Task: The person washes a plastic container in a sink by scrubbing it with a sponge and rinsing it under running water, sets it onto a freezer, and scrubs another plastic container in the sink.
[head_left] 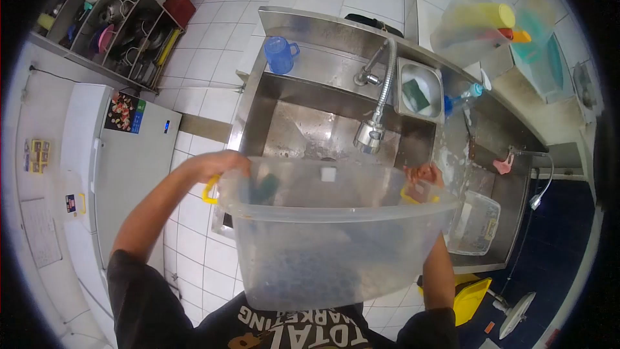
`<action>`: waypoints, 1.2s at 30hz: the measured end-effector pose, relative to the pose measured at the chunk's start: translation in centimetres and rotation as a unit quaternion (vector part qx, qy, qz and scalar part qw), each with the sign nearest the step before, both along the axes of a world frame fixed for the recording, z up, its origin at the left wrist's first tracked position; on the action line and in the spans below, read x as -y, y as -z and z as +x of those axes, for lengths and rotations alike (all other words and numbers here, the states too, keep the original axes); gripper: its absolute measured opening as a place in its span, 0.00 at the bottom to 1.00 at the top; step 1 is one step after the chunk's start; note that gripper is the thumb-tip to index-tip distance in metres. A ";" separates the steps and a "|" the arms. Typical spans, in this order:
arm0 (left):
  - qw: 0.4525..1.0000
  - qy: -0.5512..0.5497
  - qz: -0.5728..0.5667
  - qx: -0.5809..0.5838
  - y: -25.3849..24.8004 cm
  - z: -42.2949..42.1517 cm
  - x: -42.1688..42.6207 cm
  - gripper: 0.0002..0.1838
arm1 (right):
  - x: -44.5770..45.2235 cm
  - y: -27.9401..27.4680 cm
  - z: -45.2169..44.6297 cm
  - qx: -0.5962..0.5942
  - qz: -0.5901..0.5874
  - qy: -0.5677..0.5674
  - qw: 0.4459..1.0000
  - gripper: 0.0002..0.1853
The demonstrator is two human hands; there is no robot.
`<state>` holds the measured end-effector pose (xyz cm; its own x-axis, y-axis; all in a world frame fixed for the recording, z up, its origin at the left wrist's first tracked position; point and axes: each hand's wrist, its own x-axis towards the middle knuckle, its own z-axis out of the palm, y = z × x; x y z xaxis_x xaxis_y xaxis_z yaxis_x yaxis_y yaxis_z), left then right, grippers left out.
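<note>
A large clear plastic storage bin (336, 245) is held up in front of my body, at the near side of the sink. My left hand (226, 164) grips its left rim, close to a yellow handle (210, 190). A dark green patch like a scouring pad (265, 187) shows by my left fingers, blurred by the plastic. At the right end, my right hand (426, 174) is closed over the rim beside another yellow handle (418, 196). The cloudy walls partly hide the fingers of both hands.
Beyond the bin lies a steel sink (290, 130) with a spray faucet (369, 137) over it. A blue mug (280, 55) stands on the ledge. A green sponge (415, 95) rests in a small steel pan. Right of the sink lies a clear container (475, 223); a white freezer (139, 174) stands left.
</note>
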<state>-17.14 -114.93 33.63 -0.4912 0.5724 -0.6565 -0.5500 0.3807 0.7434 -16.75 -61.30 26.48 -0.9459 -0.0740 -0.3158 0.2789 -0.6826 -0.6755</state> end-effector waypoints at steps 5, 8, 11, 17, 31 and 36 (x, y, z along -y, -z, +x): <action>0.965 -0.085 -0.247 0.030 -10.5 -0.1 -1.3 0.16 | 4.5 3.6 -1.4 0.075 -0.075 -0.020 0.994 0.20; 0.926 -0.023 -0.377 -0.005 -15.1 0.3 -1.6 0.15 | 7.6 3.7 -1.1 0.154 0.017 -0.017 0.988 0.19; 0.904 0.002 -0.427 -0.026 -19.0 0.9 -2.7 0.14 | 10.3 4.1 0.7 0.122 0.010 -0.105 0.987 0.21; 0.845 -0.068 -0.524 -0.083 -26.1 1.9 -8.0 0.29 | 12.0 5.4 1.6 0.188 0.153 -0.297 0.923 0.28; 0.804 0.168 -0.561 -0.108 -28.5 -2.3 -9.4 0.27 | 12.8 5.4 6.9 0.055 0.353 -0.455 0.816 0.30; 0.790 0.154 -0.588 -0.081 -27.2 -4.2 -13.0 0.24 | 11.9 3.1 7.4 0.108 0.311 -0.477 0.815 0.31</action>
<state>-21.36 -101.95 60.88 -0.5799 -0.2769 -0.7662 -0.2297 0.9579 -0.1723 -9.40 -73.23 23.37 -0.4687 -0.5055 -0.7244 0.6404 0.3704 -0.6728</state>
